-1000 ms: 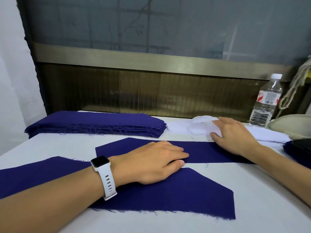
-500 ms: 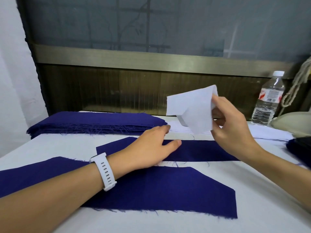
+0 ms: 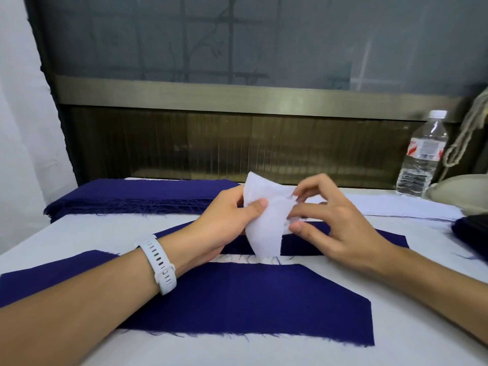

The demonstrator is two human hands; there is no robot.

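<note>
2 hands now pinch the white fabric piece [image 3: 266, 223] above the navy strip [image 3: 293, 248]: left hand [image 3: 224, 223] joins right hand [image 3: 340, 228], which alone held it 0.5 s ago; unfolding likely begins

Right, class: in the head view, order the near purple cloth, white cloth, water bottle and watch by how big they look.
1. near purple cloth, clearly largest.
2-3. white cloth and water bottle look about alike; the bottle stands farther away, so unranked.
4. watch, smallest.
</note>
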